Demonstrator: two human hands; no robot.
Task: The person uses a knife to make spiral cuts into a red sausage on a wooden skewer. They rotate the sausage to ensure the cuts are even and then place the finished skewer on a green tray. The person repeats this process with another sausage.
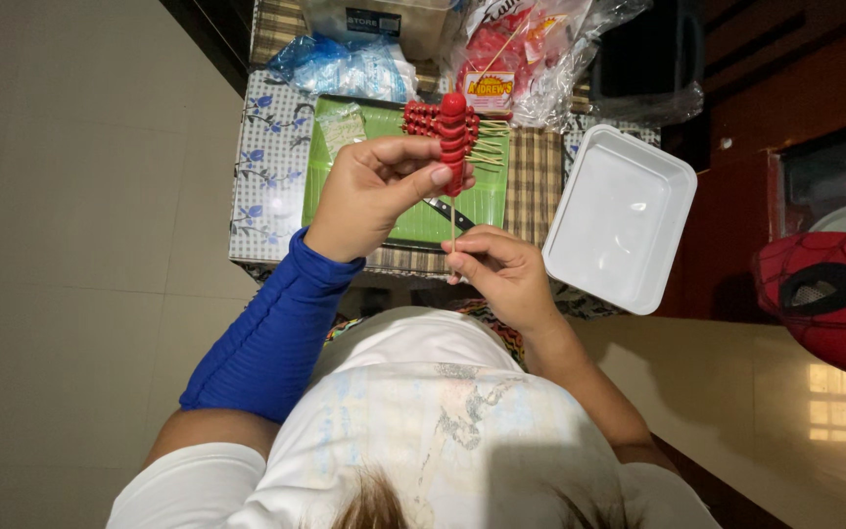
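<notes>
Two hands at work before us, our left hand (pixel 374 191) pinching the red spiral-cut sausage (pixel 452 142), our right hand (pixel 501 269) just below gripping its wooden skewer (pixel 453 223), above the green tray (pixel 399 220).

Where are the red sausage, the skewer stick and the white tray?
red sausage (pixel 453 137), head view, upper part above the left thumb.
skewer stick (pixel 452 223), head view, bare shaft between the two hands.
white tray (pixel 617 220), head view, middle of its inner floor.

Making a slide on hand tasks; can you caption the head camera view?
Left hand grips a red spiral-cut sausage while right hand pinches its wooden skewer, above a green tray.
</notes>
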